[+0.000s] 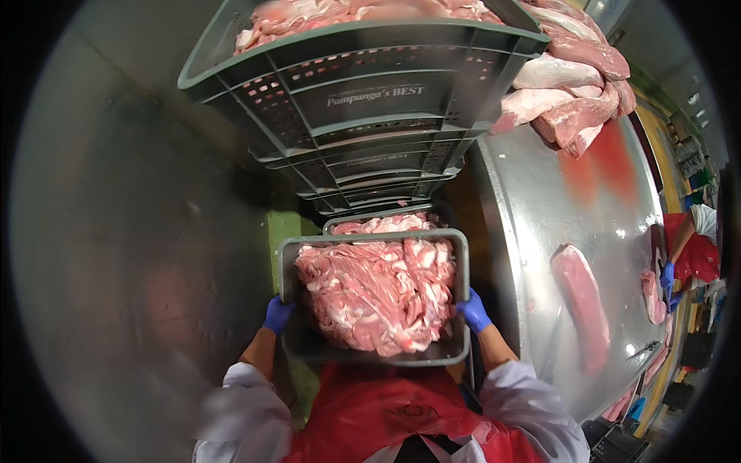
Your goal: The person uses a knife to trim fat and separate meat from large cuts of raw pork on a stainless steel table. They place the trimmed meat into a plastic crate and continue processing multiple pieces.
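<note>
A tall stack of green slatted plastic crates [370,116] rises ahead, beside the steel bench [571,224]. The grey plastic tub of sliced pink meat [376,297] is carried at chest height, over another filled tub. Left hand [275,315] and right hand [473,311], blue-gloved, have fingers clamped on its side rims; it looks mid-carry, and setting it down would need level, steady lowering.

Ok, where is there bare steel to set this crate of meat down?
The steel table on the right has a bare stretch between the piled pork slabs at its far end and the single slab nearer you. Straight ahead is crowded: the stacked green crates and another filled crate. The left hand and right hand grip the grey crate.
</note>
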